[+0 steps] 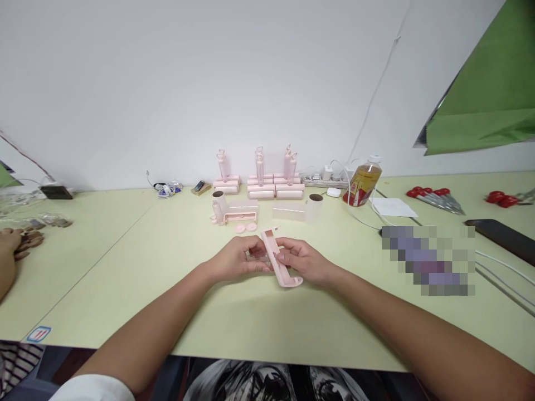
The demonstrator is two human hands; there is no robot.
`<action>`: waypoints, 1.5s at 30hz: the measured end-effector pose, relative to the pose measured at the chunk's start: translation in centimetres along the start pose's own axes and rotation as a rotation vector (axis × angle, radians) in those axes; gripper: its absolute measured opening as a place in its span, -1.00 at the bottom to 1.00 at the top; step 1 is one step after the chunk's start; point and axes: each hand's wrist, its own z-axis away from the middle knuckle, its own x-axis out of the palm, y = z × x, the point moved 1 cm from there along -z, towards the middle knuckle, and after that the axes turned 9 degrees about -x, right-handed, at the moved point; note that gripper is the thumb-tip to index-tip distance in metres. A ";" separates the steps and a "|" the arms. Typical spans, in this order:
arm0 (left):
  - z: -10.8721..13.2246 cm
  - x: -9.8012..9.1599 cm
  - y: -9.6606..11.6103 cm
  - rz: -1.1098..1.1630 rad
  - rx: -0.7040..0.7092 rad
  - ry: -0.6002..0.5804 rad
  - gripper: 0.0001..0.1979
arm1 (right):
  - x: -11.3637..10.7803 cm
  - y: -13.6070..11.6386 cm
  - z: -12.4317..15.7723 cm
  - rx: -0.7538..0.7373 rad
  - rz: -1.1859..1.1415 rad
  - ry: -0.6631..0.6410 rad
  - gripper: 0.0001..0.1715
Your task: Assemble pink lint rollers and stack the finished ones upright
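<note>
Over the table's middle, my right hand grips a long pink plastic housing with a curved lower end, held at a tilt. My left hand is closed just left of it, with a clear piece showing between thumb and fingers; its kind is hard to make out. Beyond my hands lie two round pink discs and an open pink frame. A white roll with a brown core and a small clear pink bottle stand beside that frame.
Several pink cases with upright bottles line the wall. Another roll stands beside a translucent cover. At right are a drink bottle, white cables, red-handled tools and a phone. Another person's hand shows at far left.
</note>
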 end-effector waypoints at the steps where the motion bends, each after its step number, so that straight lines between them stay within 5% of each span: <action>1: 0.0 0.0 -0.1 -0.013 0.004 0.009 -0.69 | 0.0 0.1 0.0 0.006 -0.007 0.013 -0.60; 12: 0.2 1.4 0.5 0.361 -0.026 -0.307 -0.58 | 0.4 0.0 0.9 0.177 -0.213 -0.078 -0.56; 22: 0.2 1.1 1.6 0.361 -0.031 -0.358 -0.62 | 0.3 -0.5 0.7 0.129 -0.125 -0.076 -0.57; 28: 0.2 0.7 0.9 0.306 0.022 -0.278 -0.65 | 0.6 -0.2 0.9 0.101 -0.119 -0.043 -0.55; 45: 0.2 1.1 0.3 0.219 0.068 -0.299 -0.63 | 1.6 -1.0 1.2 0.048 -0.116 -0.047 -0.57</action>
